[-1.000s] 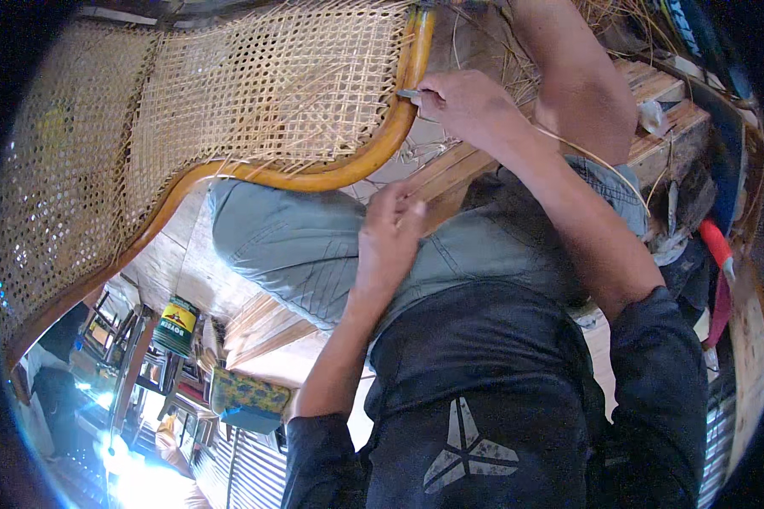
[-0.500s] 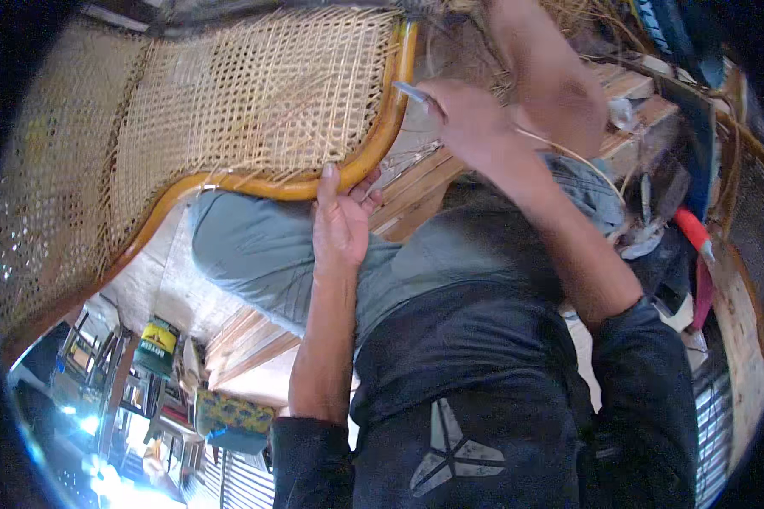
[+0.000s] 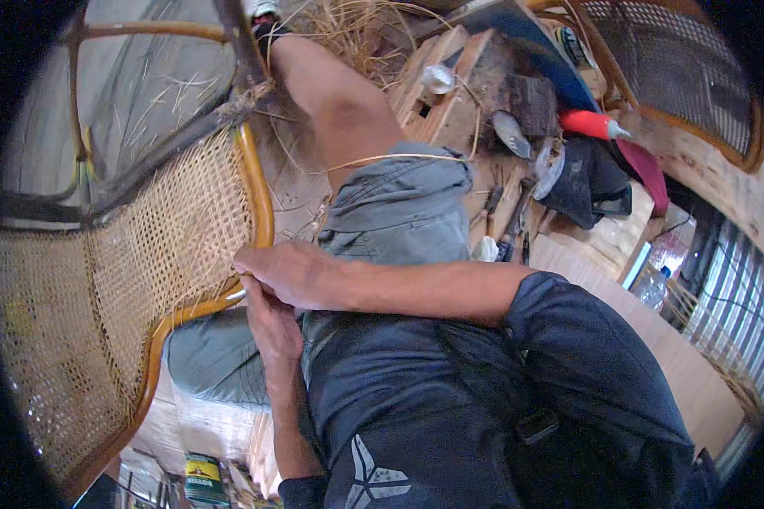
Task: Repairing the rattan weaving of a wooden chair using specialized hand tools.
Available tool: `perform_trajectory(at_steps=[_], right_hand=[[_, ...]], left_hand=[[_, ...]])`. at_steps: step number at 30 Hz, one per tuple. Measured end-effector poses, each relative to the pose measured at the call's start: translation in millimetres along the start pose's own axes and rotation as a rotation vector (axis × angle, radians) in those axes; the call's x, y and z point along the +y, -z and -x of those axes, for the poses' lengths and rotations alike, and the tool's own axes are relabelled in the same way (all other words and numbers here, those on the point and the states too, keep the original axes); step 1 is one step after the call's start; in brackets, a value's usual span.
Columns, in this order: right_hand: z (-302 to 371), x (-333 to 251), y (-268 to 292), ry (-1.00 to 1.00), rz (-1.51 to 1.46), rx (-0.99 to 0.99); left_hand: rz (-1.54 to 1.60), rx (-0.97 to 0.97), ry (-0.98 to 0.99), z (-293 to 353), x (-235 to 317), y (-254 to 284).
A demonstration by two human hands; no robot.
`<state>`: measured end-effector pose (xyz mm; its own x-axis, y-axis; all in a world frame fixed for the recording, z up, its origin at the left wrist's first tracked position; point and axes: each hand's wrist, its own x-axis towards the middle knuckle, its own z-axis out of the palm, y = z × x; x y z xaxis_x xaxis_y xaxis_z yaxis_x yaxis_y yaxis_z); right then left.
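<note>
A woven cane panel (image 3: 178,229) sits in a glossy yellow-brown curved rattan frame (image 3: 261,199) on my left, its lower edge over my thigh. My left hand (image 3: 273,332) grips the frame at its rounded near corner, its fingers partly hidden by my other hand. My right hand (image 3: 293,273) lies across it, closed, with fingertips at the panel's edge. A pale, thin blade-like tool (image 3: 236,295) shows a small bright bit below these fingertips; the rest is hidden. Several loose cane ends stick out along the inside of the frame.
A cane strand (image 3: 390,158) arches over my knee. Cane scraps (image 3: 356,38) lie beyond my leg. At right are a wooden bench (image 3: 475,64), a red bottle with a pointed nozzle (image 3: 590,124), hand tools (image 3: 514,225) and another cane panel (image 3: 671,72). A green-yellow can (image 3: 204,477) stands lower left.
The view has swung right. My right hand, which held the pale tool up beside the frame, has come down to the near corner and now overlaps my left hand there.
</note>
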<state>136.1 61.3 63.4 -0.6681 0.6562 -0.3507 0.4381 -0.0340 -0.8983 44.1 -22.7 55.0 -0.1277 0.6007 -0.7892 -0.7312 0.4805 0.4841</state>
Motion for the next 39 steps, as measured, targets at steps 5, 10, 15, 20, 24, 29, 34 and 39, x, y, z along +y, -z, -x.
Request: perform_trajectory(at_steps=[5,10,15,20,24,29,34,39], right_hand=[[35.9,2.5,21.7,0.183,-0.024,0.136],[144.5,80.7,139.5,-0.313,0.065,0.785],[250.4,191.8,195.1,-0.556,0.417,0.948],[239.2,211.7,185.3,-0.549,0.395,0.865],[188.9,154.5,160.3,-0.858,0.535,0.76],[206.6,204.0,165.1,-0.551,0.661,0.841],[200.6,160.3,168.2,-0.353,0.177,0.874],[123.8,22.8,144.4,-0.183,-0.317,0.65]], left_hand=[[-0.388,-0.148,-0.33,1.8,5.6,-10.7],[-0.391,0.041,-0.271,-1.6,16.6,-9.0],[-0.44,0.109,-0.332,-2.6,-0.9,19.4],[-0.511,0.204,-0.232,-4.3,-24.2,43.3],[-0.751,0.269,-0.329,4.7,-21.5,53.1],[-0.651,0.247,-0.307,2.2,-23.3,46.3],[-0.78,0.336,-0.377,5.3,-26.6,68.4],[-0.623,0.335,-0.186,0.4,-33.8,57.5]])
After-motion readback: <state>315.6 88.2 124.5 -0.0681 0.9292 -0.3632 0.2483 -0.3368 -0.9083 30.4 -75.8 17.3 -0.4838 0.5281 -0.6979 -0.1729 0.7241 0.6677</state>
